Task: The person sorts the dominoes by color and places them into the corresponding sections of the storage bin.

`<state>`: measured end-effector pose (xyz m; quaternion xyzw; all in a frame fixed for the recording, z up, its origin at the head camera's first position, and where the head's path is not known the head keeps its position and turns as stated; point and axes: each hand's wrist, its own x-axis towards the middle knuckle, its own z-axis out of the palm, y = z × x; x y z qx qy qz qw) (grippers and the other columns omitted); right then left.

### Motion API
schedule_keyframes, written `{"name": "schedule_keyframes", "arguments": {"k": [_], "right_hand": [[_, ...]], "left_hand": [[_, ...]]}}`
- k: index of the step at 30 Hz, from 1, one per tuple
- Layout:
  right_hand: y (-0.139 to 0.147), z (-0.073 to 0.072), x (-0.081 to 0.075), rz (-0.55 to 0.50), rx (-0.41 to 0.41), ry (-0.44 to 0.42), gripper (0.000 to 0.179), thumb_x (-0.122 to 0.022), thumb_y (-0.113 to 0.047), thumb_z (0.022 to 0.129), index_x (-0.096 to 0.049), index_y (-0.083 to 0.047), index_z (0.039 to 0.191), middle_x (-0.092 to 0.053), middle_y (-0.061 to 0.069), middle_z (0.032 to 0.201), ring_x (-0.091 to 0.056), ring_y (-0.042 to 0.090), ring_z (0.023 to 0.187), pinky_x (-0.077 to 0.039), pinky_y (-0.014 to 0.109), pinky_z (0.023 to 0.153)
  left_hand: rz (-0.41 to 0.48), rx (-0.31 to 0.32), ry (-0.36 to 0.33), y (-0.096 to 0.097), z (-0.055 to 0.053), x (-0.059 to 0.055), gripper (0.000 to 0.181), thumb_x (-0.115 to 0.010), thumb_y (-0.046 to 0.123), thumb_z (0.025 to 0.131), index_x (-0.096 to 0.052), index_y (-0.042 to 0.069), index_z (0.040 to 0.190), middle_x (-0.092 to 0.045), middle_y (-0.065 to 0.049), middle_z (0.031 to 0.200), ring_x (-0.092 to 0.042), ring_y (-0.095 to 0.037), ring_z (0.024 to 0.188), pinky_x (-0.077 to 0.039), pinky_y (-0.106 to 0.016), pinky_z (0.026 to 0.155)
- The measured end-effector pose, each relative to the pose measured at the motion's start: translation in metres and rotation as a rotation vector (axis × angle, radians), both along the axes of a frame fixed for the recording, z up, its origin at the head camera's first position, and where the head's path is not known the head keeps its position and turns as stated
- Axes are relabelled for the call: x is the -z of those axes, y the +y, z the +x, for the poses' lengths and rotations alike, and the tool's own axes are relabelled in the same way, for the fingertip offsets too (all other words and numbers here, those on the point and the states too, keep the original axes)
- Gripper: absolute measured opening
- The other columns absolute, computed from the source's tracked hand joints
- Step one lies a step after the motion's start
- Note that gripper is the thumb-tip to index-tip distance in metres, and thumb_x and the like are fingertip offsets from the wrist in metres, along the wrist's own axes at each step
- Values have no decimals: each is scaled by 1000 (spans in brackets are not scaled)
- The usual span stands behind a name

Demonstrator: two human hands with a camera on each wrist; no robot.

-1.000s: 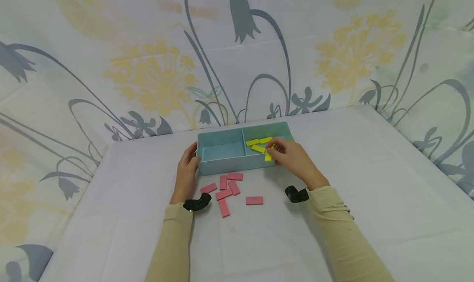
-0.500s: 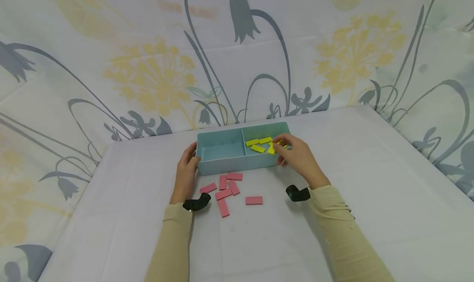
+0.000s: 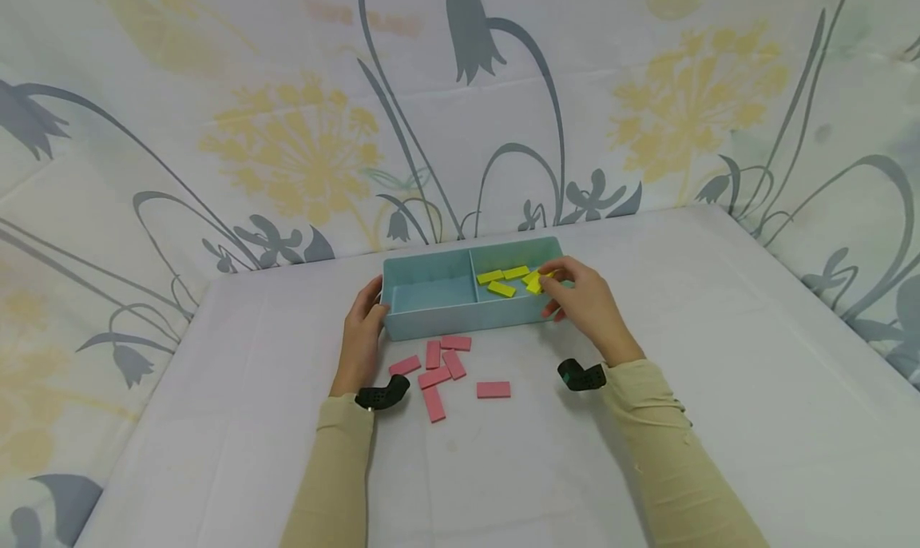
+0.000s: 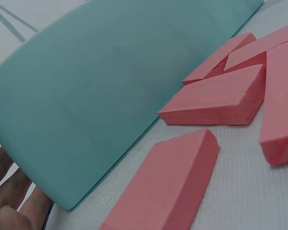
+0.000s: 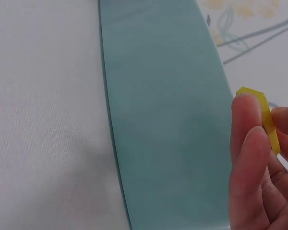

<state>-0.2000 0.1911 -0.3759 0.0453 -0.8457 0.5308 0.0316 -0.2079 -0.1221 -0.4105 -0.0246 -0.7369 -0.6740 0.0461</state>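
A light teal two-compartment box (image 3: 446,321) stands near the back of the table. My left hand (image 3: 359,342) holds its left end, the thumb at the front corner; the left wrist view catches the fingers (image 4: 17,189) beside the end wall. Over the right compartment, my right hand (image 3: 591,307) pinches a yellow block (image 5: 268,117) between thumb and fingertips, just above the front wall. Several other yellow blocks (image 3: 501,289) lie in that compartment, some partly covered by the right hand. The left compartment has only its bare floor showing.
Several pink blocks (image 3: 434,378) lie loosely grouped on the white-covered table (image 3: 287,452) before the box, one pink block (image 3: 493,390) apart to the right. A flower-printed cloth (image 3: 431,117) rises behind. Each wrist carries a black camera mount (image 3: 582,375).
My right hand has shifted right along the compartment, carrying the yellow block from the front wall toward the right end. The left hand, box and pink blocks stay put.
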Motion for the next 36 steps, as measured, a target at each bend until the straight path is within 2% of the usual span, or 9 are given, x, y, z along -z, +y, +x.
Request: {"name": "schedule_keyframes", "arguments": {"k": [3, 9, 15, 22, 31, 36], "right_hand": [[1, -1, 1, -3, 11, -13, 31, -51, -26, 89, -52, -8, 114, -55, 9, 100, -63, 22, 61, -51, 32, 55], [0, -1, 4, -27, 14, -18, 29, -51, -25, 89, -53, -9, 113, -56, 9, 99, -63, 23, 61, -51, 33, 55], [-3, -1, 5, -30, 16, -25, 28, -51, -25, 89, -53, -10, 113, -55, 8, 98, -63, 21, 61, -51, 33, 55], [-8, -3, 8, -5, 20, -23, 27, -51, -25, 90, -53, -11, 113, -56, 8, 100, -62, 20, 59, -51, 33, 54], [-13, -3, 10, 3, 2, -29, 27, -50, -24, 90, -53, -12, 115, -56, 8, 103, -63, 26, 63, -50, 33, 54], [-15, -3, 12, 11, -4, -33, 27, -50, -25, 90, -53, -13, 114, -56, 7, 104, -63, 27, 63, -50, 33, 54]], "left_hand": [[8, 2, 4, -1, -3, 3, 47, -41, 14, 91, -34, 16, 138, -31, 0, 141, -27, -17, 129, -24, -42, 103], [6, -15, 0, -5, -13, 18, 46, -42, 17, 91, -37, 23, 136, -33, 6, 139, -28, -14, 128, -25, -42, 102], [-18, -29, 8, -6, -15, 23, 45, -43, 20, 91, -37, 27, 135, -34, 9, 138, -30, -11, 127, -26, -42, 101], [0, -14, 8, -6, -14, 19, 45, -42, 18, 92, -37, 24, 136, -33, 6, 139, -28, -12, 128, -25, -41, 102], [-18, -2, -11, 0, 0, -1, 48, -40, 14, 91, -33, 15, 138, -31, -1, 142, -26, -18, 130, -24, -43, 102], [-24, -5, -12, 1, 2, -4, 48, -40, 14, 91, -33, 15, 138, -31, -1, 142, -25, -18, 130, -25, -42, 102]]}}
